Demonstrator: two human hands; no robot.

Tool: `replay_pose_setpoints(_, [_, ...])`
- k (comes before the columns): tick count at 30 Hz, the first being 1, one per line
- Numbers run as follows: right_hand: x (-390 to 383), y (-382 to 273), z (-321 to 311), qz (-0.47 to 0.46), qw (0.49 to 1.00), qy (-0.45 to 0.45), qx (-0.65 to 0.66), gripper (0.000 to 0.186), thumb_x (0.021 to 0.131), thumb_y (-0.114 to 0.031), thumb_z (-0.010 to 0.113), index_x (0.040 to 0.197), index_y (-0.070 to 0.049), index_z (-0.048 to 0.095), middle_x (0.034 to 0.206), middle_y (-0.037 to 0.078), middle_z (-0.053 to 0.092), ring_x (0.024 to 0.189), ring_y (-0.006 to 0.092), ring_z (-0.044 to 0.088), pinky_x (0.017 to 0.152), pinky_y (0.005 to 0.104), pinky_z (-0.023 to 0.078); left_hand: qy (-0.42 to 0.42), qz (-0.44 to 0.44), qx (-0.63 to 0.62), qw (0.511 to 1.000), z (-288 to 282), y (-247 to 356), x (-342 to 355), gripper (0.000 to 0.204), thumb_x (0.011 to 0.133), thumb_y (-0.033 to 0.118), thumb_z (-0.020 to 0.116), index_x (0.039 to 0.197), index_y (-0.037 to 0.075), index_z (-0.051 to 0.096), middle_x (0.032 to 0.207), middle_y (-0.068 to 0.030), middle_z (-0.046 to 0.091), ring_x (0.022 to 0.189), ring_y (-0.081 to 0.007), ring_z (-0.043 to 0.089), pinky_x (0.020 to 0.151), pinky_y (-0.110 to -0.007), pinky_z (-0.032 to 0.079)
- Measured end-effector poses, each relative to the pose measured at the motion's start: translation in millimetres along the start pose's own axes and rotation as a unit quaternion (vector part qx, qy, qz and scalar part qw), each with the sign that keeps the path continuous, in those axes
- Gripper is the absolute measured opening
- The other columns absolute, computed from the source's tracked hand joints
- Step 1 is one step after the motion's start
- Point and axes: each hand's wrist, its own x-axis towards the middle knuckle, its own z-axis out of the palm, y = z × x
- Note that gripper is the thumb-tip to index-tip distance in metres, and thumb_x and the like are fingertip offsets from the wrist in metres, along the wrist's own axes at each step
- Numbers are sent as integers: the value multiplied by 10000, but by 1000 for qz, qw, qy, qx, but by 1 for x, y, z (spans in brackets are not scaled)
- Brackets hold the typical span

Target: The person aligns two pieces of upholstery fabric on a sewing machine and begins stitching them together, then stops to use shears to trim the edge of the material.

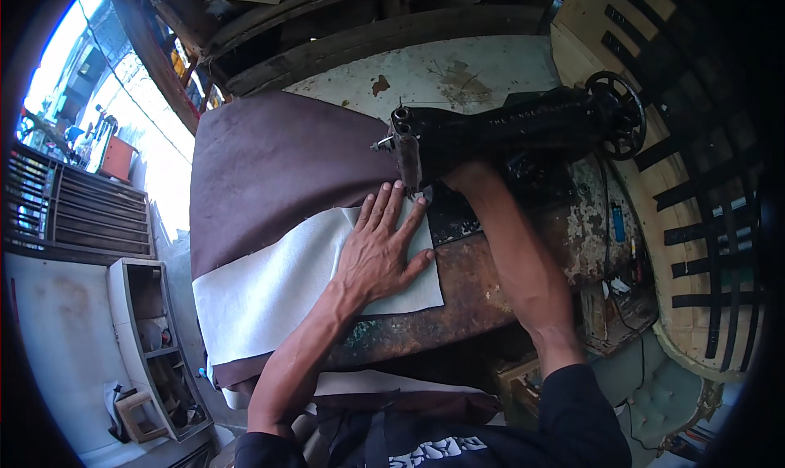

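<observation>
A black sewing machine (507, 125) with a handwheel at its right end stands on a worn table (507, 264). Dark brown material (278, 165) lies across the table's left, with a pale whitish strip (257, 300) along its near side, running to the needle. My left hand (384, 247) lies open on the pale piece, fingers spread, fingertips just before the presser foot. My right hand (466, 176) reaches under the machine's arm, right of the needle; its fingers are hidden, so what it touches cannot be made out.
A blue lighter-like object (618, 223) lies at the table's right. A padded panel with black straps (695, 255) stands farther right, with a cord hanging before it. A shelf unit (151, 304) and slatted grille (74, 206) are at left. More cloth (409, 382) hangs below the table edge.
</observation>
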Motion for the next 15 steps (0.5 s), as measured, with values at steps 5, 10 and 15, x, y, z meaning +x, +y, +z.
replay_pose_setpoints(5, [-26,-50,9,-175,957,-2,-230,471,1077,-286,438,1436,3,535,1461,182,574,1366,281,542,1200,440,399,12,-28,12,999,2,-10,-8,778,980,520,555,1612,101,378,1642,-339,280,1566,-458,221,1295,-505,166])
replay_pose_setpoints(10, [-13,-27,1,-84,968,-68,229,561,1093,-373,369,1521,-20,453,1523,160,537,1421,275,497,1210,423,380,20,-17,15,1000,1,-8,0,772,979,512,551,1608,100,379,1631,-353,288,1563,-464,225,1295,-504,166])
replay_pose_setpoints(15, [-13,-8,8,32,999,-8,15,564,1078,-291,415,1607,-101,366,1662,113,370,1524,256,344,1283,401,244,-4,-19,9,1000,3,-6,-6,797,994,563,517,1644,142,331,1669,-298,262,1586,-426,185,1303,-501,129])
